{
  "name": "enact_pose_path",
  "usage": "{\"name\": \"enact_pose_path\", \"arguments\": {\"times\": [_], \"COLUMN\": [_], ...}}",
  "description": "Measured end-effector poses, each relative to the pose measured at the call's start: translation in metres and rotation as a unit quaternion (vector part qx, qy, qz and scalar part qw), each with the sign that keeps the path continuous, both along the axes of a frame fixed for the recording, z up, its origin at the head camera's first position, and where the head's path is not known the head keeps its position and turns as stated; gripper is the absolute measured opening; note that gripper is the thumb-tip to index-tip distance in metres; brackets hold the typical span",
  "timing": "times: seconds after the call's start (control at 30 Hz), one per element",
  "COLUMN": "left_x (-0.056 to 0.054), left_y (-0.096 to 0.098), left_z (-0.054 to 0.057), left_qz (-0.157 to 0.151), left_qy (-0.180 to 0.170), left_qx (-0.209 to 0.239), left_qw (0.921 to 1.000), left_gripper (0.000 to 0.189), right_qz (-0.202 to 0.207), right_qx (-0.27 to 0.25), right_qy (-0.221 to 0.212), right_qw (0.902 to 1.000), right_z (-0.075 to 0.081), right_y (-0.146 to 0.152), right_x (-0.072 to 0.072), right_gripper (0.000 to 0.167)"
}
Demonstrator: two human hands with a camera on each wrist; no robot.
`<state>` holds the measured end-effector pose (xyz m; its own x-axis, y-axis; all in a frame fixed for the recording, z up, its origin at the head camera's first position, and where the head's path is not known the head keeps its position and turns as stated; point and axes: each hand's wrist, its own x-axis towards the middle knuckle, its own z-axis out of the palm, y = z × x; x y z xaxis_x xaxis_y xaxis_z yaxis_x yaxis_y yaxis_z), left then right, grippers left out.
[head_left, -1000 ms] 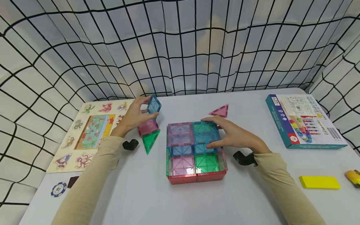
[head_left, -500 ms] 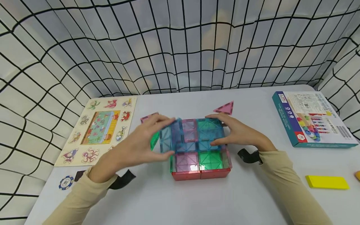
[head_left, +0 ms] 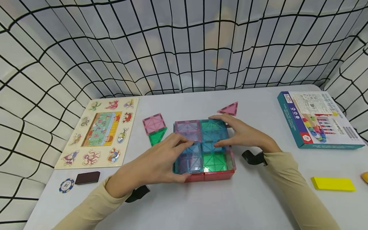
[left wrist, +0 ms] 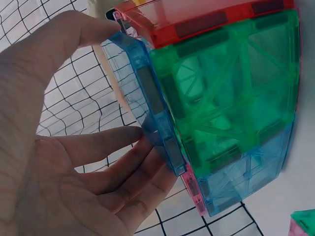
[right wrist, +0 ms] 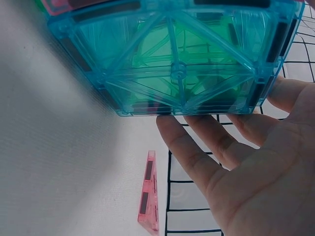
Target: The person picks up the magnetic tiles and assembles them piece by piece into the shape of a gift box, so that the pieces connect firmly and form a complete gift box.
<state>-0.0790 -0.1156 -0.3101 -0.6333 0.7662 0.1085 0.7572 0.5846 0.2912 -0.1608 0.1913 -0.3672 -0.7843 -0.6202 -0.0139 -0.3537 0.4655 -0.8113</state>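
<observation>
- One blue square tile (head_left: pixel 191 161) is no longer out at the left side of your magnetic tile box (head_left: pixel 218 175); it now lies over the box's near-left part, just right of your left hand (head_left: pixel 152 161).
- That means the near-left part now has a cover above it, while the near-right part, between your two hands, looks uncovered (its green floor shows through). I judge the piece to be at the placing stage; whether it lies fully flat against the rims, I cannot tell.
- Your left hand pinches that blue square tile by opposite edges, thumb at the near edge and fingers at the far one, with a gap only as wide as the tile.
- Your right hand (head_left: pixel 245 134) spreads wide at the box's far-right corner: its fingertips touch the far wall's upper edge and its thumb reaches over the top. How hard it presses, you cannot tell from these views.
- Past your left hand lie a pink square tile (head_left: pixel 153 123) and a green triangle tile (head_left: pixel 156 136), which your hand partly hides.
- Just beyond your right hand's fingers lies a pink triangle tile (head_left: pixel 229 109), apart from the box.
</observation>
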Motion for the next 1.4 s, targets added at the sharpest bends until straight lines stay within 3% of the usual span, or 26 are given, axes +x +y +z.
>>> {"name": "enact_pose_path", "arguments": {"times": [0.17,0.27,0.47,0.57,0.77,0.93,1.17,1.3,1.4], "left_x": [-0.001,-0.002,-0.005,-0.007,-0.006,-0.005,-0.002,0.0,0.004], "left_y": [-0.001,0.0,0.002,0.002,0.002,0.0,-0.006,-0.011,-0.02], "left_z": [0.002,0.003,0.001,0.001,-0.001,-0.004,-0.011,-0.017,-0.021], "left_qz": [0.002,0.0,-0.005,-0.003,-0.008,-0.008,-0.014,-0.012,0.005], "left_qy": [-0.009,-0.004,-0.001,-0.008,-0.016,-0.012,0.005,0.01,0.006], "left_qx": [-0.016,-0.022,-0.018,-0.014,-0.013,-0.002,0.026,0.064,0.119], "left_qw": [0.9998,0.9998,0.9998,0.9999,0.9997,0.9999,0.9996,0.9978,0.9928], "left_gripper": [0.083,0.083,0.082,0.083,0.083,0.08,0.077,0.077,0.083], "right_qz": [0.004,-0.002,-0.001,0.03,0.025,-0.036,-0.096,-0.106,-0.112], "right_qx": [0.012,0.029,0.011,0.012,0.063,-0.014,-0.106,-0.127,-0.125], "right_qy": [-0.007,0.012,0.116,0.128,0.077,-0.005,-0.112,-0.139,-0.138], "right_qw": [0.9999,0.9995,0.9932,0.9913,0.9947,0.9993,0.9834,0.9765,0.976], "right_z": [0.005,0.015,0.048,0.056,0.048,0.036,0.029,0.027,0.026], "right_y": [-0.003,-0.004,-0.013,-0.025,-0.046,-0.058,-0.065,-0.066,-0.067], "right_x": [0.0,0.004,0.032,0.05,0.078,0.086,0.088,0.088,0.088], "right_gripper": [0.09,0.089,0.065,0.054,0.057,0.052,0.049,0.05,0.049]}}
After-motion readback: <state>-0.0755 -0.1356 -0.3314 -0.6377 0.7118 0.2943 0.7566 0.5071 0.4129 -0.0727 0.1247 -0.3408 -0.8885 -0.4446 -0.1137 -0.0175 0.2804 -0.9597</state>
